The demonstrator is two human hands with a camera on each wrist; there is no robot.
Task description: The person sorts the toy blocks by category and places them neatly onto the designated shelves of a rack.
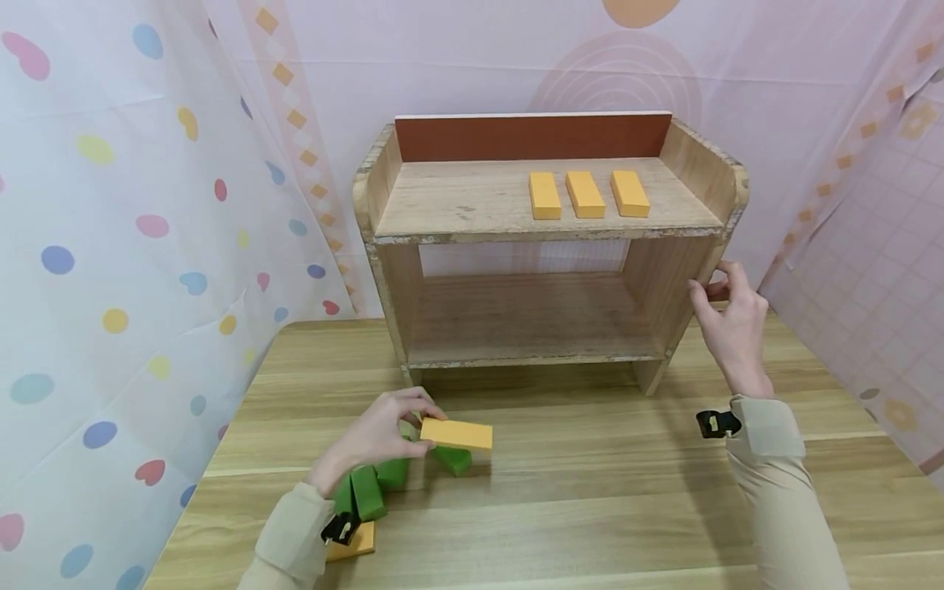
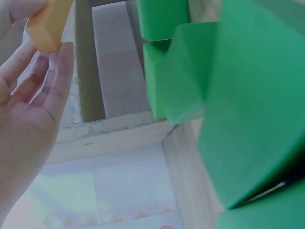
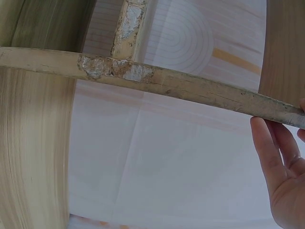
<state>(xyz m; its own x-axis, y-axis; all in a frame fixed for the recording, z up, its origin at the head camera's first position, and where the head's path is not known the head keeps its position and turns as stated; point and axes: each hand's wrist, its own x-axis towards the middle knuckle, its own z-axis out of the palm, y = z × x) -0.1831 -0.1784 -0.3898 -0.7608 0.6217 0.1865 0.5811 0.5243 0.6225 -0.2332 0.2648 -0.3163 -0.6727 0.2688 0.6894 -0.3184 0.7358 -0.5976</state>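
Observation:
My left hand (image 1: 391, 428) pinches a yellow rectangular block (image 1: 460, 434) by one end, thumb and fingers on opposite faces, low in front of the wooden shelf (image 1: 457, 197). Close under that hand on the table are several green blocks (image 1: 369, 493), and one green block (image 1: 453, 460) shows just below the held one. In the left wrist view the yellow block (image 2: 50, 26) sits at the fingertips. My right hand (image 1: 733, 328) holds the shelf's right side panel (image 3: 190, 88), with its fingers against the outer face. Three yellow blocks (image 1: 586, 195) lie spaced apart on the upper board's right half.
Another yellow block (image 1: 361, 541) lies on the wooden table (image 1: 575, 508), partly behind the left wrist. Below the upper board, the lower board (image 1: 538, 319) spans between the side panels. A patterned cloth (image 1: 147, 246) hangs along the left and back.

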